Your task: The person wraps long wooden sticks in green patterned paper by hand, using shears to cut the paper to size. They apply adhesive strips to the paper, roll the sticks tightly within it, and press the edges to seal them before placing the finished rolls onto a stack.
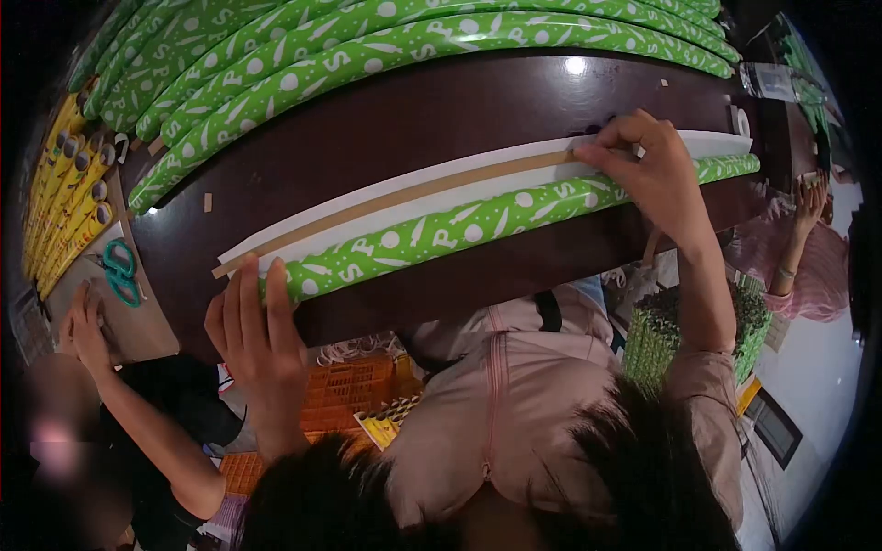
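A green wrapping paper roll [450, 231] with white printing lies across the dark table. Its loose edge [390, 190] is turned back, white side up. Along that white edge runs a narrow tan strip [418, 188], seemingly tape. My right hand [648, 170] pinches the strip towards its right end, thumb against fingers. At the roll's left end is my left hand [253, 335], its fingers stretched out and resting on the paper by the strip's left end. Its thumb is hard to see.
Many green rolls [367, 66] are stacked along the table's far side. Yellow rolls [69, 197] and teal scissors [121, 273] are at the left, near another person's hand [87, 331]. At right, another person's hand [808, 200] shows. Below stand upright green rolls [648, 354] and an orange crate [349, 399].
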Action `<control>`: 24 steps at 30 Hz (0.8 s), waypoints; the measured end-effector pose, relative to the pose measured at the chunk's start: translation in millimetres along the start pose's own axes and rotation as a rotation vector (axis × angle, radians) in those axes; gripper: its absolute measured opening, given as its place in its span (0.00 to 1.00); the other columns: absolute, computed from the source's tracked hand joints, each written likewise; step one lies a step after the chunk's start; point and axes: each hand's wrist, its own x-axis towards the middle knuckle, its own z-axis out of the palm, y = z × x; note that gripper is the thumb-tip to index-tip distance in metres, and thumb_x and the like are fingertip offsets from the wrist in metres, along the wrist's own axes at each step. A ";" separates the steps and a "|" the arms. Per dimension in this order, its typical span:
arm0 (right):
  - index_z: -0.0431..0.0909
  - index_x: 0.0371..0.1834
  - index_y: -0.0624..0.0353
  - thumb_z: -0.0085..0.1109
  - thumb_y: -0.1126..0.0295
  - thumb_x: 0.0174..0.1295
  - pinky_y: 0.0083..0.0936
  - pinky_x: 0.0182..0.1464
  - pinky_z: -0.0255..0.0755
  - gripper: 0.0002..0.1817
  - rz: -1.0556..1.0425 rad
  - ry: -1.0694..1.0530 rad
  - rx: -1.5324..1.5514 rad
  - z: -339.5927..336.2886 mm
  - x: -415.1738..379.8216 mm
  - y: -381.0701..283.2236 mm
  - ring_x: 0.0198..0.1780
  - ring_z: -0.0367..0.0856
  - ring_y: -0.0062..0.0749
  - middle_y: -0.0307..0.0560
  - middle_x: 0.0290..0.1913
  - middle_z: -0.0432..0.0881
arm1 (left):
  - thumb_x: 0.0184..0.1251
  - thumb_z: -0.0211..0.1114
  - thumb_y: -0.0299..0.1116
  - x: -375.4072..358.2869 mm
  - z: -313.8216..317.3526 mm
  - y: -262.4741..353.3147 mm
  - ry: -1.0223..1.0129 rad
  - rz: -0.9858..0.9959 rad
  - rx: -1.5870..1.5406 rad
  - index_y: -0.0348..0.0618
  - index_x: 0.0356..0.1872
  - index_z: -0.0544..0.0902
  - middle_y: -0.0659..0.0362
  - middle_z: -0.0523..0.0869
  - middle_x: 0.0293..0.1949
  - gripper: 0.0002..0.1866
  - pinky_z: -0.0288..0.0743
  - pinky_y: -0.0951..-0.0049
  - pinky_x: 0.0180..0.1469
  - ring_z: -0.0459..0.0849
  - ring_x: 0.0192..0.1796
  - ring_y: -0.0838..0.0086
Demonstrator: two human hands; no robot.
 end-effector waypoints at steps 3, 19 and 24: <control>0.85 0.30 0.63 0.72 0.61 0.57 0.34 0.36 0.65 0.14 -0.019 0.053 -0.054 5.0 -0.7 0.6 0.26 0.74 0.35 0.48 0.24 0.79 | 0.62 0.58 0.16 0.3 -0.8 -0.4 -0.005 0.013 0.019 0.39 0.60 0.77 0.48 0.78 0.61 0.24 0.69 0.56 0.59 0.79 0.60 0.58; 0.79 0.21 0.57 0.74 0.61 0.50 0.35 0.42 0.59 0.15 -0.085 0.242 -0.211 14.9 -3.1 -0.6 0.32 0.73 0.37 0.38 0.21 0.77 | 0.63 0.60 0.22 7.2 -9.9 8.0 -0.057 -0.049 -0.059 0.40 0.63 0.74 0.49 0.76 0.62 0.25 0.65 0.53 0.65 0.76 0.62 0.55; 0.77 0.19 0.57 0.75 0.60 0.47 0.36 0.41 0.58 0.16 -0.083 0.266 -0.200 16.6 -2.4 1.8 0.34 0.71 0.37 0.37 0.23 0.77 | 0.57 0.58 0.21 16.9 -11.8 29.7 -0.053 -0.078 -0.033 0.36 0.63 0.73 0.46 0.76 0.60 0.28 0.66 0.52 0.65 0.75 0.61 0.52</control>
